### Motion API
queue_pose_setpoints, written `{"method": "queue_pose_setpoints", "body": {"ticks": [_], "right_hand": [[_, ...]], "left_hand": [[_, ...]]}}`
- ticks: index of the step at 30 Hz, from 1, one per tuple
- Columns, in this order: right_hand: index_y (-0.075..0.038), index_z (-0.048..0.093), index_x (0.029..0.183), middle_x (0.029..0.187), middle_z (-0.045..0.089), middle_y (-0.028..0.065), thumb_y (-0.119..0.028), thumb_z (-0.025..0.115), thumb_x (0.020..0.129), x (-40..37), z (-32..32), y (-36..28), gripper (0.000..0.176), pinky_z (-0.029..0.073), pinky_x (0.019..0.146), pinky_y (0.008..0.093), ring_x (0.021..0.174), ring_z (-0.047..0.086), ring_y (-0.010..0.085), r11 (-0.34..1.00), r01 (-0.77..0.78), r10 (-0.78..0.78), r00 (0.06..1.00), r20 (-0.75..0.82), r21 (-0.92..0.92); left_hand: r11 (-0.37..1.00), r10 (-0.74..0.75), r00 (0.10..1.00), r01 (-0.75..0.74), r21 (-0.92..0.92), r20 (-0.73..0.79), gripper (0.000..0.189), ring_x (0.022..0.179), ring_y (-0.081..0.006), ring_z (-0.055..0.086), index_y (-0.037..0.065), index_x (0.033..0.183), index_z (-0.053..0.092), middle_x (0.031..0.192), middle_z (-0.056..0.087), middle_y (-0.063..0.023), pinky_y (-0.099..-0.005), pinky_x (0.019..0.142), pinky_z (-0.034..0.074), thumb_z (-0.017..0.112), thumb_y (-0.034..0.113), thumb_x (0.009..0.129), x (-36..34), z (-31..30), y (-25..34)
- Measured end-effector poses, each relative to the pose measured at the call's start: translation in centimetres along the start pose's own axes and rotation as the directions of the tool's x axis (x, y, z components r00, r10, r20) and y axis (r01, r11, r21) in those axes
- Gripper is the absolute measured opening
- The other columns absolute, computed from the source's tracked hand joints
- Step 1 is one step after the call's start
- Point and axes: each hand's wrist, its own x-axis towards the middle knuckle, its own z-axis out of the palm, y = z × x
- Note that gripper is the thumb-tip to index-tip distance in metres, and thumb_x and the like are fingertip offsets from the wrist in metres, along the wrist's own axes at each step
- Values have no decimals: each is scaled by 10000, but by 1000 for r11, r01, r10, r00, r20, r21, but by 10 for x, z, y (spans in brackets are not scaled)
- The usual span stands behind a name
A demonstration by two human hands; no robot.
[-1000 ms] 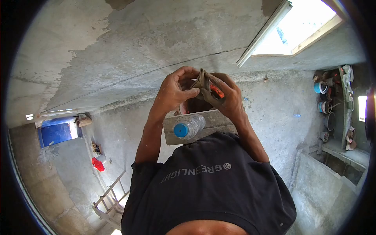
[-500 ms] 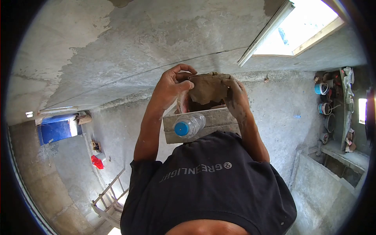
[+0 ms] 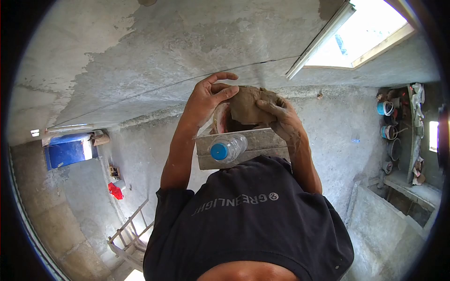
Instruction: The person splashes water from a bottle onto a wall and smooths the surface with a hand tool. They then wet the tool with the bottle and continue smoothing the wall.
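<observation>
A ragged-edged brown slab, seemingly wet clay [image 3: 247, 107], is held up between both hands over a wooden board. My left hand [image 3: 202, 100] pinches its upper left corner between thumb and finger, the index finger raised off it. At the slab's right side, my right hand [image 3: 287, 121] grips the edge with the thumb laid across the front face; its other fingers are mostly hidden behind. Partly covered by the slab is a pale, curved form with a reddish inside [image 3: 221, 118]. A clear plastic bottle [image 3: 236, 144] with a blue cap lies at the near edge of the board [image 3: 265, 141].
Grey plastered walls and floor surround me. Paint buckets [image 3: 385, 108] and a shelf [image 3: 416, 133] are at far right, above a concrete basin [image 3: 398, 201]. A wooden ladder-like frame [image 3: 129, 234] stands lower left, near a red item [image 3: 115, 191].
My right hand has turned, bringing its thumb onto the slab's front face. The slab has tilted and shifted slightly. My left index finger has straightened outward.
</observation>
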Motion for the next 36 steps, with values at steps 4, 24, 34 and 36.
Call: {"method": "queue_pose_setpoints", "body": {"ticks": [4, 24, 34, 36], "right_hand": [[41, 560, 1183, 1001, 646, 98, -96, 679, 839, -2, 8, -1, 389, 529, 618, 239, 790, 641, 159, 992, -41, 46, 998, -36, 117], [-61, 653, 1064, 1015, 613, 117, -30, 672, 745, 3, 22, 3, 321, 506, 778, 383, 957, 608, 303, 215, 572, -545, 743, 388, -792], [9, 628, 961, 912, 649, 71, -4, 652, 832, 14, -1, 8, 132, 504, 703, 238, 811, 623, 120, 613, 381, -474, 878, 64, -693], [8, 639, 977, 932, 655, 87, -39, 665, 823, 13, -2, 7, 163, 502, 722, 259, 837, 622, 124, 684, 349, -426, 904, 38, -640]], "left_hand": [[995, 62, 998, -62, -81, -2, 310, 849, -118, 637, 54, 1114, 614, 915, 686, -86, -252, 777, 499, 713, 126, 828, 6, -3, -9], [975, -60, 988, 27, 222, 140, 296, 907, -105, 601, -37, 1110, 630, 992, 670, -68, -255, 864, 455, 587, 147, 882, 22, -3, -22], [983, -130, 980, 107, 148, 152, 316, 853, -153, 625, -54, 1066, 643, 925, 684, -98, -289, 870, 479, 516, 204, 935, 16, 3, -11], [991, -65, 944, 23, 131, 323, 379, 867, -148, 626, -36, 1058, 652, 930, 684, -99, -294, 853, 482, 550, 311, 942, 18, 0, -14]]}}
